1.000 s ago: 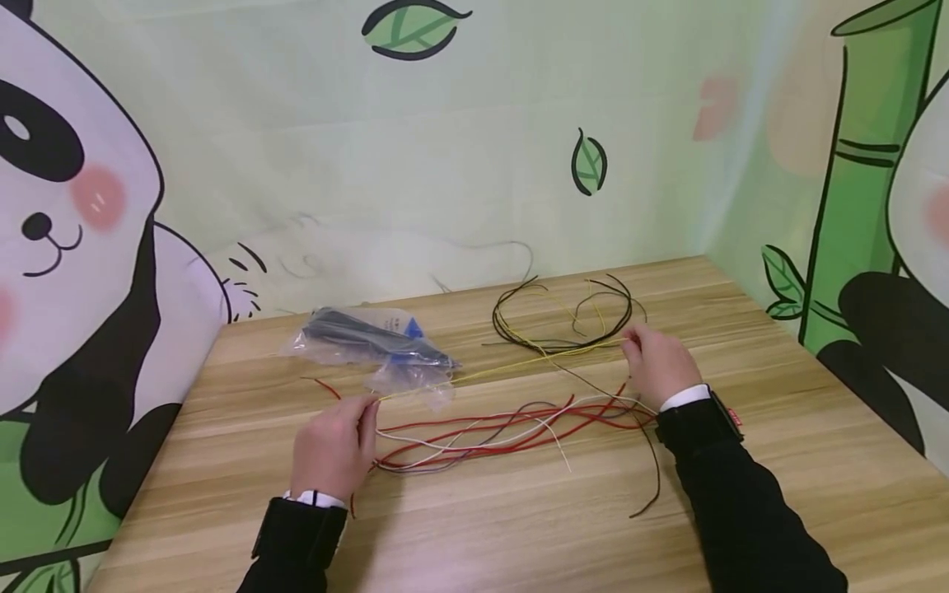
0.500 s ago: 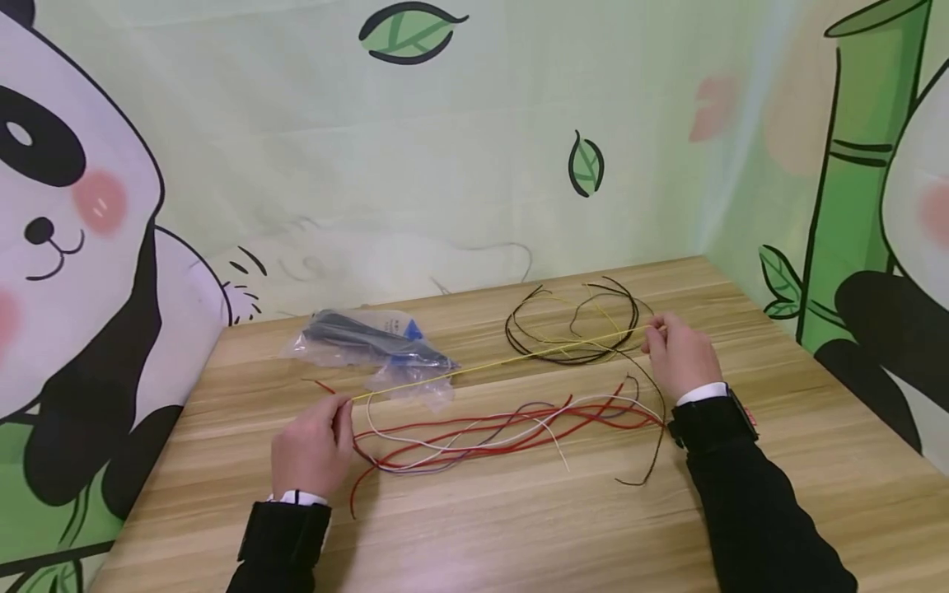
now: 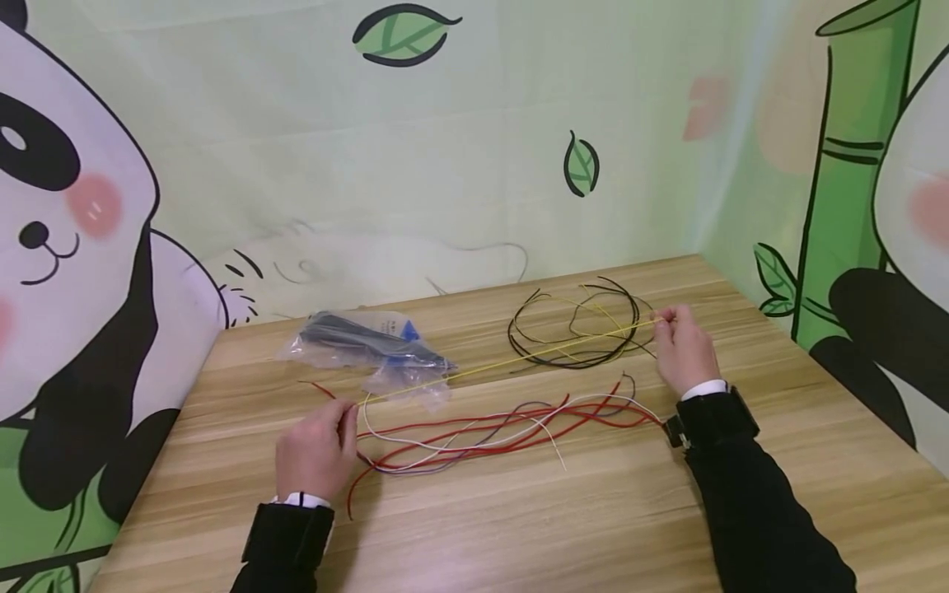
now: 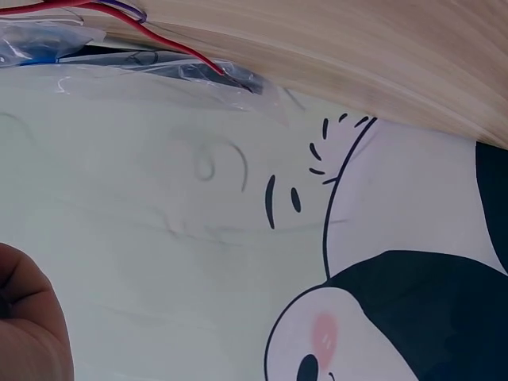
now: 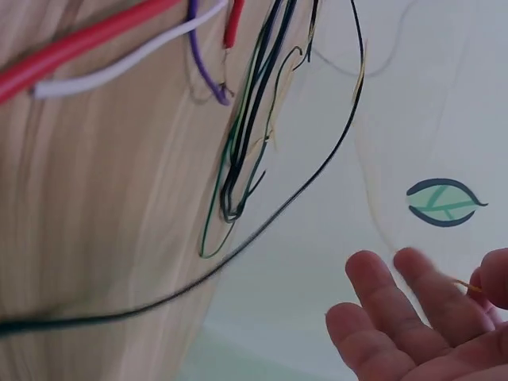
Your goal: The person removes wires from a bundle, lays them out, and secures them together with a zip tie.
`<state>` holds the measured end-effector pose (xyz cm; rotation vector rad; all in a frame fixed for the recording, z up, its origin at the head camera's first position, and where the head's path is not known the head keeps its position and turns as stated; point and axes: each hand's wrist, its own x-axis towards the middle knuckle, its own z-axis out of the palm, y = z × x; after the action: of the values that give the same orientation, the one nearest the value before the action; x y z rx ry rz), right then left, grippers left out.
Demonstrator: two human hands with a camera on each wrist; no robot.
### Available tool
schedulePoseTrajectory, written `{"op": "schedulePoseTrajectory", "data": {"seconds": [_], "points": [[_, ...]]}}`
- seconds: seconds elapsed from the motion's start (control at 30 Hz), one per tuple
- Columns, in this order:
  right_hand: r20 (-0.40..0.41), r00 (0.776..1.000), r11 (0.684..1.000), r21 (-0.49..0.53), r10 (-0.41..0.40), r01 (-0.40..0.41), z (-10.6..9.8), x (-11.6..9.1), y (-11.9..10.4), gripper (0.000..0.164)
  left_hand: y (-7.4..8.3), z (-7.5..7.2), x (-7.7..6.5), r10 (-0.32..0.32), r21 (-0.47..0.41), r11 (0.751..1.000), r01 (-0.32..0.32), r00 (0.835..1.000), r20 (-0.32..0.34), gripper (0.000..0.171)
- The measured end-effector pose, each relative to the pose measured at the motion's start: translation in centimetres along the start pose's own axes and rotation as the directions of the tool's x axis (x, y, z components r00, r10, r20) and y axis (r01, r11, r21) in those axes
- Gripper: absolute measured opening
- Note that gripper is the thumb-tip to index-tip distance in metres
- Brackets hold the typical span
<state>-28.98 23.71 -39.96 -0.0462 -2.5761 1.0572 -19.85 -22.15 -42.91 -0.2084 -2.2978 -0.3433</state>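
A thin yellow wire (image 3: 489, 367) stretches nearly straight between my two hands, over the table. My left hand (image 3: 319, 449) pinches its left end between thumb and forefinger. On the right, my right hand (image 3: 685, 350) pinches the other end, higher and farther back; the right wrist view shows its remaining fingers (image 5: 373, 274) loosely bent. Below the yellow wire lies a loose bundle of red wires (image 3: 482, 451) with white and purple ones among them. Behind its right part rests a loose coil of black wires (image 3: 563, 364) mixed with yellow. Only a bit of the left hand enters the left wrist view.
A clear plastic bag (image 3: 356, 336) with long dark pieces inside lies at the back left of the wooden table (image 3: 474, 535). A cloth backdrop (image 3: 474, 165) with pandas and leaves rises behind. One dark wire (image 5: 309, 182) arcs across the right wrist view.
My hands have drawn apart, left hand leftward and right hand rightward and up, so the yellow wire is straighter. A dark wire no longer hangs in front of the right wrist in the head view.
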Motion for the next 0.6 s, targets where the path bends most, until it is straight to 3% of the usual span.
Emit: {"op": "schedulePoseTrajectory", "data": {"seconds": [0.13,0.37,0.6], "points": [[0.010,0.999,0.999,0.001,0.044,-0.044,-0.3,0.1,0.8,0.033,0.1,0.0,0.0,-0.007,-0.005,1.000,0.007,1.000,0.008,0.006],[-0.051,0.988,0.989,0.036,0.148,-0.146,-1.3,0.4,2.1,0.037,-0.1,-0.5,0.1,-0.090,0.007,0.996,0.090,0.996,0.019,0.007],[-0.116,0.983,0.990,0.047,0.141,-0.136,-1.9,0.6,2.0,0.038,-0.8,-1.3,0.3,-0.163,0.050,0.986,0.160,0.986,0.041,0.009]]}}
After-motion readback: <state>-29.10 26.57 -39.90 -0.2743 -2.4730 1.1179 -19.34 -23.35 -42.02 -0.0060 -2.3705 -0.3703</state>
